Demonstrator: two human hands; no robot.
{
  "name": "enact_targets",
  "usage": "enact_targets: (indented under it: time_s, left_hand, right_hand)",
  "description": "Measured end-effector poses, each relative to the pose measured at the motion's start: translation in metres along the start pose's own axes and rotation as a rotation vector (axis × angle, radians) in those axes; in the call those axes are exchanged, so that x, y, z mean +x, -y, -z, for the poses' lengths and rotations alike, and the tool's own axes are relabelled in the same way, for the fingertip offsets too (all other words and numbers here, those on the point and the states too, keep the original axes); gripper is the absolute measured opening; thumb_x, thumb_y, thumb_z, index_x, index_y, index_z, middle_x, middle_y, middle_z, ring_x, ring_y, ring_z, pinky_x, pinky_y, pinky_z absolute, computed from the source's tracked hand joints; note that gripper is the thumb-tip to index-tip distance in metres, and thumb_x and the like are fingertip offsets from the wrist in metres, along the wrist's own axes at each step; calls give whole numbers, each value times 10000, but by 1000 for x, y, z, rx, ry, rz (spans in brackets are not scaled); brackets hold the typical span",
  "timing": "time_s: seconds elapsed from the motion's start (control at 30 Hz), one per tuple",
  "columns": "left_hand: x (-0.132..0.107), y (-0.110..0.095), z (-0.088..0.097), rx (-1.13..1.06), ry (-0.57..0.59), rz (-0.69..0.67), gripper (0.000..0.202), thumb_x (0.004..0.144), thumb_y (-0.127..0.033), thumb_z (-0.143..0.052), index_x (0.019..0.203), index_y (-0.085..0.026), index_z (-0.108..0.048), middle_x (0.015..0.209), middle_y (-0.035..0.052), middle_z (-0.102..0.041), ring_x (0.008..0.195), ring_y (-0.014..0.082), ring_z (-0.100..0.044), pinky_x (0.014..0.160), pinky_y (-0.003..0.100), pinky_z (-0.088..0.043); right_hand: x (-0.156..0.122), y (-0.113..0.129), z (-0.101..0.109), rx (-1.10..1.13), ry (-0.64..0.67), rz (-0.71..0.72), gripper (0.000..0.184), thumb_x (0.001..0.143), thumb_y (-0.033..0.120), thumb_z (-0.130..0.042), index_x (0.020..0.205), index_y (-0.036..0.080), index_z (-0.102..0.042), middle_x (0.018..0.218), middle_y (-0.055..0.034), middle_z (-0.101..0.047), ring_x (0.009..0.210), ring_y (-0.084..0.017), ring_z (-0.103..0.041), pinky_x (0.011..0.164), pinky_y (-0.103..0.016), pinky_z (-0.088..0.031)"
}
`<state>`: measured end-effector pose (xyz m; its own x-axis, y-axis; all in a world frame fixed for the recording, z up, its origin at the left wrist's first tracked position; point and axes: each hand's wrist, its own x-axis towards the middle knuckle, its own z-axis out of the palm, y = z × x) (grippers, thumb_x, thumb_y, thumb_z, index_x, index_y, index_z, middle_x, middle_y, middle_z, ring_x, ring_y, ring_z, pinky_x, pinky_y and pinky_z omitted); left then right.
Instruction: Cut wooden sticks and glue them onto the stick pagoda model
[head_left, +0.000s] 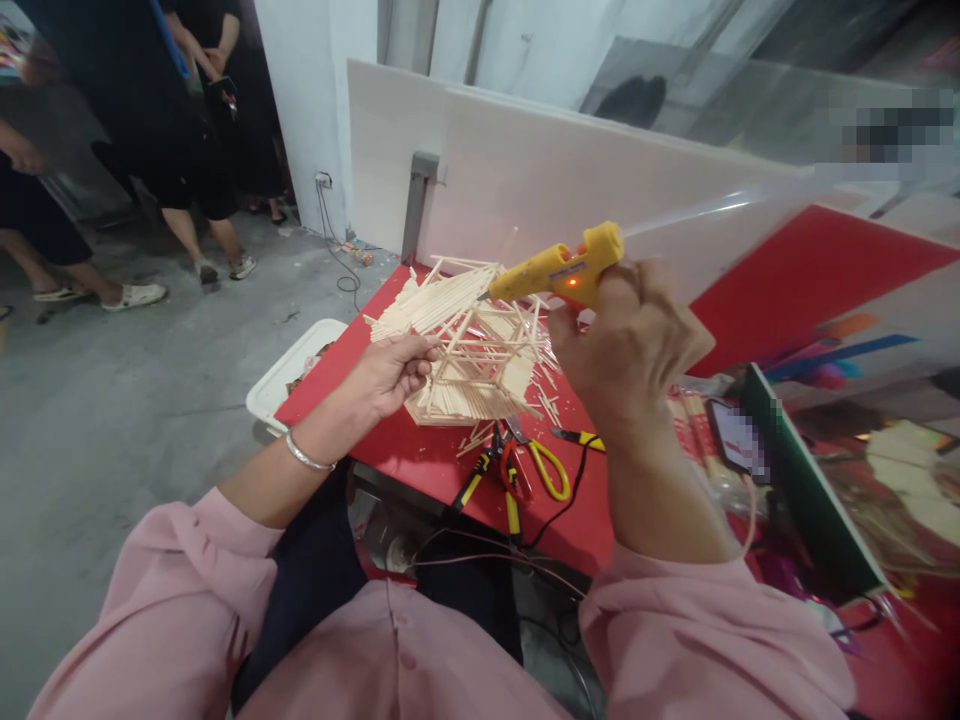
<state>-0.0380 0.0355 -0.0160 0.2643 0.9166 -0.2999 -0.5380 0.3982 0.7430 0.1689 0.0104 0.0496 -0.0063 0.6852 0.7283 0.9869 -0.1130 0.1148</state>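
Observation:
A small house model of thin wooden sticks [461,400] stands on the red table [390,435], its slanted roof panel of sticks [442,305] tilted at the left. My left hand [397,375] is closed, thumb and fingers pinching the model's near left edge by a stick. In my right hand [637,340] is a yellow hot glue gun [559,270] with a glowing orange light. Its nozzle points left and down, at the upper edge of the roof panel; whether it touches is unclear. Loose stick pieces [551,405] lie to the model's right.
Pliers with yellow and black handles [472,482], scissors with yellow handles [551,470] and a cutter [577,437] lie near the table's front edge. A black cable runs beside them. White boards [525,170] lean behind. A white bin [277,370] stands left. Several people stand farther off.

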Motion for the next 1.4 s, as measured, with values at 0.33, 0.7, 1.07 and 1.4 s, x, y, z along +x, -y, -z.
enact_targets:
  time_s: [0.33,0.7,1.07,1.4]
  left_hand:
    - [3,-6,-4,-13,-32,28,139,815,-68,-634,681,-105,-633,573,2,-619,414,8,-490,380,106,-378]
    - [6,-10,3,-85,-26,51,114,751,-205,-648,657,-155,-608,600,53,-676,467,79,-569,434,176,-461]
    - [5,-14,1,-112,-24,53,135,759,-162,-615,626,-149,-602,572,58,-673,450,86,-581,438,174,-473]
    - [6,-12,4,-9,-7,62,92,750,-124,-652,659,-111,-657,545,27,-638,432,61,-557,420,151,-437]
  right_hand:
    - [-2,4,0,30,64,8,447,902,381,-456,1297,194,-550,1179,-170,-617,791,-231,-569,583,-323,-271]
    - [-3,3,-4,31,57,24,426,902,377,-454,1267,190,-572,1147,-161,-612,761,-211,-552,582,-315,-288]
    - [-3,3,-3,51,71,18,423,902,369,-449,1271,197,-564,1135,-165,-605,803,-234,-564,593,-322,-319]
    - [-3,0,-12,34,-6,43,426,885,394,-497,1233,163,-577,1104,-158,-632,794,-218,-578,594,-314,-338]
